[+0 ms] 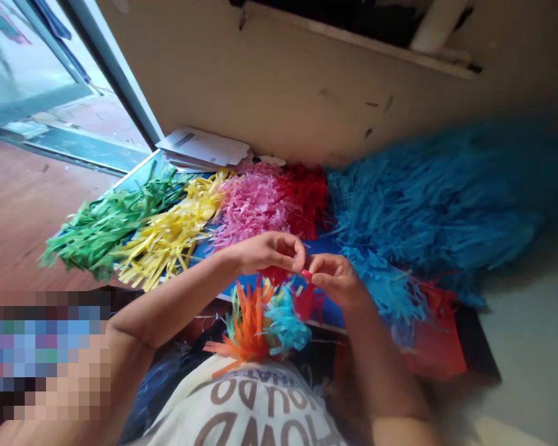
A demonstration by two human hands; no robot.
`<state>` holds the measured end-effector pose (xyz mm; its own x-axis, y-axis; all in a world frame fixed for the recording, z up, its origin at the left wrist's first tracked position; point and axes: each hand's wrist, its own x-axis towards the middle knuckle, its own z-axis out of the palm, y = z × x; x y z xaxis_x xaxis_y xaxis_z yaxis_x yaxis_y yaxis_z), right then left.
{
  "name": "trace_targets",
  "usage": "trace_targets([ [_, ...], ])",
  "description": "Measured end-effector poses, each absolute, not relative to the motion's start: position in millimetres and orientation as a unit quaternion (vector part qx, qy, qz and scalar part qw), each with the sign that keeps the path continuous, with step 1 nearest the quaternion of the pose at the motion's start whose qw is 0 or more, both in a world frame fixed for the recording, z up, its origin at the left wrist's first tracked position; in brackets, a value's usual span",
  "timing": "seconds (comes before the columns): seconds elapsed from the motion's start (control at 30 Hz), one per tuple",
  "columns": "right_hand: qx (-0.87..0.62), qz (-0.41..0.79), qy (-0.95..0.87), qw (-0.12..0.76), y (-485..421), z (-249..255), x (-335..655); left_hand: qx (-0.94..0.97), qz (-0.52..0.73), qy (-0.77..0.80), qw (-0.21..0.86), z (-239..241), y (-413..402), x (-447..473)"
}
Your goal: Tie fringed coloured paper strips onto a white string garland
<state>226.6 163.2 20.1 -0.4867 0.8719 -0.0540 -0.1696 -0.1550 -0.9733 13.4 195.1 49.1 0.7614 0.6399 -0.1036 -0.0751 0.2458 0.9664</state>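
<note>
My left hand [272, 251] and my right hand [335, 279] meet in front of me, fingers pinched together on a small red fringed paper strip [305, 291]. Below the hands hangs a garland of paper tassels [265, 322] in orange, green and light blue, reaching down to my lap. The red strip's fringe dangles beside the blue tassel.
On a blue board [328, 313] on the floor lie piles of fringed paper: green [105, 226], yellow [172, 235], pink [253, 201], red [307, 192]. A big blue heap [441, 198] fills the right. White papers [204, 148] lean by the wall. A glass door [32, 74] stands at far left.
</note>
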Motion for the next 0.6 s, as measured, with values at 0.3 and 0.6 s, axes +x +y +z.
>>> trace_targets([
  [0.3, -0.334, 0.687, -0.390, 0.514, 139.8, 5.6, 192.2, 0.434, 0.349, 0.293, 0.777, 33.9, 158.0, 14.2],
  [0.6, -0.385, 0.655, -0.399, 0.513, 129.9, 5.6, 190.3, 0.684, 0.361, 0.333, 0.540, 27.2, 150.7, 9.1],
])
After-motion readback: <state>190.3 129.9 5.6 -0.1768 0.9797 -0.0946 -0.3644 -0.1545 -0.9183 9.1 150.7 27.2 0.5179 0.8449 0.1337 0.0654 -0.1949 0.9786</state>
